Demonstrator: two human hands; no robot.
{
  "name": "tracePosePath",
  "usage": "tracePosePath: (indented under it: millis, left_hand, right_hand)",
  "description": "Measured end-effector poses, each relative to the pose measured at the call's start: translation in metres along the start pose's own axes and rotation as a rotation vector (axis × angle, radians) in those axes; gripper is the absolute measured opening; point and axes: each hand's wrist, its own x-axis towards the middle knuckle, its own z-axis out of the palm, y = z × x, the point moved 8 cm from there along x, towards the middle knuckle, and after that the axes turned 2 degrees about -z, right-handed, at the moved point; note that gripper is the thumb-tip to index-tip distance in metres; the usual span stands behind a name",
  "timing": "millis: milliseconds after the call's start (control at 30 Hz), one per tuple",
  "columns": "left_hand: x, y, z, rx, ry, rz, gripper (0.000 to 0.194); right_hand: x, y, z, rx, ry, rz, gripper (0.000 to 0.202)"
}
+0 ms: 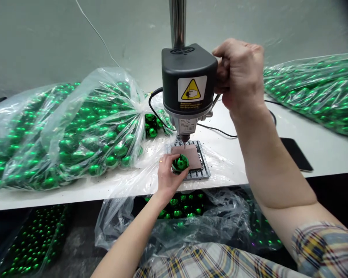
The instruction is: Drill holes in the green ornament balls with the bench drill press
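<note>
My left hand (169,173) pinches a shiny green ball (181,163) between thumb and fingers, over a pinkish board (193,156) on the slotted metal base (205,170) of a drill press. The thin bit (185,145) points down just above and behind the ball; a small gap seems to part them. Up at the right side of the black drill head (188,77), my right hand (240,71) is closed round something that looks like the press's lever, mostly hidden by the fingers.
Large clear bags of green balls lie on the white table at left (84,135) and right (321,92). A black phone-like slab (297,154) lies at right. Below the front edge, an open plastic bag (226,212) holds more balls. Black cables run behind the press.
</note>
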Motion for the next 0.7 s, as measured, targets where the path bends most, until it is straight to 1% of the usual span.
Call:
tracePosePath:
  millis: [33, 67, 133, 167, 200, 233, 267, 333, 367, 400, 433, 467, 500, 567, 633, 700]
  left_hand:
    - [-0.009, 0.007, -0.002, 0.041, -0.103, 0.027, 0.032]
    - [-0.018, 0.012, -0.003, 0.097, -0.243, 0.044, 0.032]
    - [-0.038, 0.012, -0.003, 0.207, -0.549, 0.054, 0.038]
    - [-0.044, 0.008, -0.006, 0.233, -0.656, 0.046, 0.042]
    - [-0.042, 0.002, -0.012, 0.229, -0.702, 0.027, 0.043]
    - [-0.033, -0.005, -0.019, 0.203, -0.682, 0.001, 0.041]
    - [-0.016, -0.014, -0.028, 0.173, -0.600, -0.027, 0.036]
    - [0.030, -0.034, -0.045, 0.169, -0.332, -0.071, 0.018]
    - [0.055, -0.043, -0.051, 0.217, -0.193, -0.073, 0.012]
    - [0.078, -0.052, -0.052, 0.300, -0.100, -0.077, 0.012]
    - [0.099, -0.062, -0.049, 0.387, -0.058, -0.094, 0.016]
    - [0.117, -0.070, -0.043, 0.457, -0.044, -0.119, 0.020]
    - [0.132, -0.079, -0.035, 0.509, -0.056, -0.147, 0.024]
    - [0.152, -0.092, -0.020, 0.563, -0.105, -0.195, 0.030]
    - [0.159, -0.101, -0.012, 0.584, -0.140, -0.215, 0.034]
    - [0.159, -0.104, -0.012, 0.597, -0.141, -0.209, 0.038]
  right_hand:
    - [0.001, 0.000, 0.000, 0.005, -0.002, -0.013, 0.046]
    - [0.001, -0.001, 0.000, 0.010, -0.004, -0.036, 0.045]
    - [0.000, -0.001, -0.001, 0.018, -0.010, -0.079, 0.042]
    - [0.000, -0.001, -0.001, 0.023, -0.016, -0.093, 0.041]
    - [-0.001, -0.001, -0.001, 0.030, -0.020, -0.103, 0.040]
    - [-0.001, 0.000, -0.001, 0.036, -0.018, -0.110, 0.039]
    - [-0.001, 0.001, -0.001, 0.044, -0.015, -0.114, 0.039]
    - [0.000, 0.001, -0.002, 0.052, -0.001, -0.114, 0.039]
    - [0.000, 0.002, -0.002, 0.051, 0.010, -0.110, 0.040]
    - [0.001, 0.002, -0.002, 0.049, 0.023, -0.107, 0.041]
    - [0.001, 0.002, -0.002, 0.047, 0.025, -0.107, 0.041]
    - [0.001, 0.001, -0.002, 0.046, 0.027, -0.109, 0.042]
    - [0.000, 0.000, -0.001, 0.043, 0.026, -0.111, 0.043]
    - [0.000, -0.002, -0.001, 0.044, 0.010, -0.128, 0.046]
    - [-0.001, -0.006, -0.001, 0.052, -0.001, -0.159, 0.050]
    - [-0.001, -0.010, -0.001, 0.069, -0.008, -0.209, 0.051]
